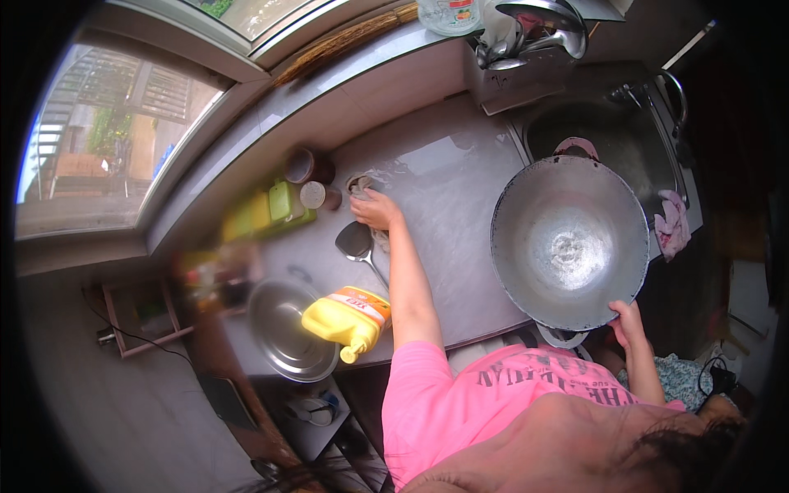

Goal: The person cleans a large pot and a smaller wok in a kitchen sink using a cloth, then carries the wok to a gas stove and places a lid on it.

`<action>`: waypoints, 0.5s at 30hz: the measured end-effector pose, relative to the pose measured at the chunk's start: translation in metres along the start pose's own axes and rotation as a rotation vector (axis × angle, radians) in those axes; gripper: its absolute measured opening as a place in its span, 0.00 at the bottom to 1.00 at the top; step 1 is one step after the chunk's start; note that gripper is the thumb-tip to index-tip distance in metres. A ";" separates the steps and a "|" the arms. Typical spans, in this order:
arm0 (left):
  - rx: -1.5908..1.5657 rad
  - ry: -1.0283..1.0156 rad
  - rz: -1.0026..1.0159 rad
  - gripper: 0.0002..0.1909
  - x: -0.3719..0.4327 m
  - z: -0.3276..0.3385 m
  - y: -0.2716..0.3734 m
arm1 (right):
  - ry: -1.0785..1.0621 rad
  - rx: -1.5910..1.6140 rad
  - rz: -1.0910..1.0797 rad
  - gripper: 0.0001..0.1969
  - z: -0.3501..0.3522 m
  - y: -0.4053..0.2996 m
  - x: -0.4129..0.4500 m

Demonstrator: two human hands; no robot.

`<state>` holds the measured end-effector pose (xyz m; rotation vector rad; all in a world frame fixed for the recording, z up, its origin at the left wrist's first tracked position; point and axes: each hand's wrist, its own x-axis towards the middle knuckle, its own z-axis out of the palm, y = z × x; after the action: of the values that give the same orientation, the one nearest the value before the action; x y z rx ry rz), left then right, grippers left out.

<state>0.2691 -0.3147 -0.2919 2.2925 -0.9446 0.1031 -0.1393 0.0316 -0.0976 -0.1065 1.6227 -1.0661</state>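
My left hand (375,211) holds a crumpled beige rag (360,183) against the wet countertop (444,215), with part of the cloth trailing below the wrist. Beside that hand lies a wok spatula (354,240) with a dark blade; my forearm covers part of its handle. With my right hand (629,321) I grip the near rim of a large grey metal wok (570,240), fingers by its lower handle. The wok spans the counter's right end and the sink front, its inside facing up. What bears its weight cannot be told.
Yellow detergent jug (345,317) and steel basin (293,333) stand left, near the front edge. Jars (313,195) and a green seasoning box (285,200) line the wall. A utensil holder (515,86) borders the sink (604,129); a pink cloth (672,225) hangs at right.
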 end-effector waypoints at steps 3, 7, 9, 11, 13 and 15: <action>-0.027 0.003 -0.122 0.25 0.020 0.019 0.025 | 0.010 0.070 0.032 0.24 -0.015 -0.009 0.006; 0.095 -0.234 0.103 0.24 0.015 0.048 0.090 | 0.072 0.114 0.028 0.24 -0.028 -0.016 0.015; 0.071 -0.317 0.307 0.25 -0.003 0.063 0.116 | 0.086 0.120 0.009 0.24 -0.030 -0.020 0.017; 0.023 -0.356 0.544 0.25 -0.036 0.068 0.138 | 0.102 0.121 -0.031 0.24 -0.022 -0.030 0.015; -0.075 -0.548 0.643 0.24 -0.076 0.053 0.164 | 0.131 0.118 -0.028 0.24 -0.026 -0.031 0.014; -0.190 -0.646 0.716 0.22 -0.109 0.033 0.167 | 0.150 0.106 -0.018 0.23 -0.024 -0.027 0.013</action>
<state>0.0738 -0.3568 -0.2608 1.7225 -1.9762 -0.4323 -0.1757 0.0215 -0.0898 0.0303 1.6974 -1.1954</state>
